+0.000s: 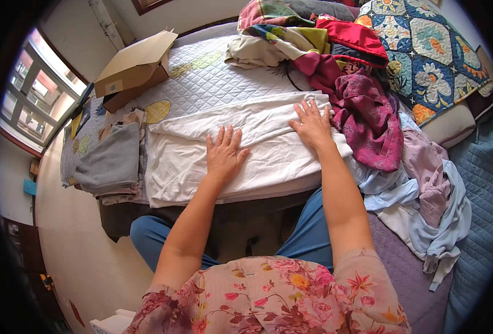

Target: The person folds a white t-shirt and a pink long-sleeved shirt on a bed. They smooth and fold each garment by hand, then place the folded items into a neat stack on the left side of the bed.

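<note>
A pair of white cloth trousers or a similar long garment (pixel 179 167) lies folded lengthwise before me, with creases across its upper layer. My left hand (pixel 225 154) rests flat on its middle, fingers spread. Farther right, my right hand (pixel 313 123) presses on the garment's narrower end, its fingers also apart. Neither hand grips anything. Beside the garment's left end sits a stack of folded clothes with a grey piece (pixel 111 158) on top. A magenta patterned garment (pixel 367 121) lies crumpled just past the right end.
A cardboard box (pixel 134 67) with a raised lid stands at the back left on the white quilted cover (pixel 204 87). Heaped clothes (pixel 288 41) lie at the back right. Light blue clothing (pixel 451 208) hangs over a purple cover (pixel 413 267). A patterned quilt (pixel 430 54) is at far right.
</note>
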Available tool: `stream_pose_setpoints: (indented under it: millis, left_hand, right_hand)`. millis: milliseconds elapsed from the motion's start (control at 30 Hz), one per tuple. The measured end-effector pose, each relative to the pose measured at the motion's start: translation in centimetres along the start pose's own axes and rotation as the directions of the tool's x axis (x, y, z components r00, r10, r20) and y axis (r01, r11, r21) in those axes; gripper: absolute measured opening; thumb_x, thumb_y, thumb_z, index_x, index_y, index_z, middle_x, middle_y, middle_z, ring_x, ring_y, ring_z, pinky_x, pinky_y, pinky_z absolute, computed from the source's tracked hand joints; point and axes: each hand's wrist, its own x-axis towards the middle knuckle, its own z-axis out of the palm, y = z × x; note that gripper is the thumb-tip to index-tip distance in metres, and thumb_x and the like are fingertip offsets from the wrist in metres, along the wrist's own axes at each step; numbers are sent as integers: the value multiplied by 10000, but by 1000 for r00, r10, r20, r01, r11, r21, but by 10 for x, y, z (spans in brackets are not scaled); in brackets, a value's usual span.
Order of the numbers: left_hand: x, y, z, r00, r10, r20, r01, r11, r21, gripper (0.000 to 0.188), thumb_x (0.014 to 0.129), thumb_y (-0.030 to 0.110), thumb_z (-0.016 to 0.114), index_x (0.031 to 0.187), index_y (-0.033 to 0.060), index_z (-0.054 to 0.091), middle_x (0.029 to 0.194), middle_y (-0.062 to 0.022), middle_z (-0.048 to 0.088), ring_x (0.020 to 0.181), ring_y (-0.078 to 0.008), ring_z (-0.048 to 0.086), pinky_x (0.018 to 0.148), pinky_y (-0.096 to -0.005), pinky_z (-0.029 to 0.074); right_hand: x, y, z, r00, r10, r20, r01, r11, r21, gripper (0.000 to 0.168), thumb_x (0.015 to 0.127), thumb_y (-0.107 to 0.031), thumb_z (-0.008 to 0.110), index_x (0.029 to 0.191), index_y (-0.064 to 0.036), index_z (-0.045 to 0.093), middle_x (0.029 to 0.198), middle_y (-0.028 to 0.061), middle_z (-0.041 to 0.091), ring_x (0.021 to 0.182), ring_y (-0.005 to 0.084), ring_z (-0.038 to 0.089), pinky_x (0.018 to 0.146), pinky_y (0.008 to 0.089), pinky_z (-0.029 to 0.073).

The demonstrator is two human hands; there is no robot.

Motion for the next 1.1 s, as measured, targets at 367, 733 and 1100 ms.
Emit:
stream_pose_setpoints:
  millis: [367,733,1100]
  left_hand:
    - [2,7,-5,996,-50,71,50,999,-1,697,1021,589,441,1603,209,381,1686,-92,303,1576,-277,216,1262,-559,74]
    - [-3,8,-1,997,-66,45,64,997,30,696,1016,602,441,1591,212,406,1674,-87,331,1570,-272,236,1258,-558,109]
    - [-16,9,-4,991,-112,77,112,994,4,667,1043,555,410,1611,209,363,1701,-84,267,1588,-258,172,1261,-528,111]
  right_hand:
    - [-11,3,-4,934,155,-322,-102,979,176,556,1021,-483,541,1478,-166,544,1574,71,489,1527,303,323,1227,644,102]
    - [-139,-19,-12,516,854,67,293,-250,923,707,1095,-479,437,1557,41,312,1617,197,346,1457,291,396,1218,396,291]
    - [-139,-30,-14,743,522,419,441,-853,280,824,1066,-650,170,1500,-24,482,1569,147,471,1476,325,394,1260,507,243]
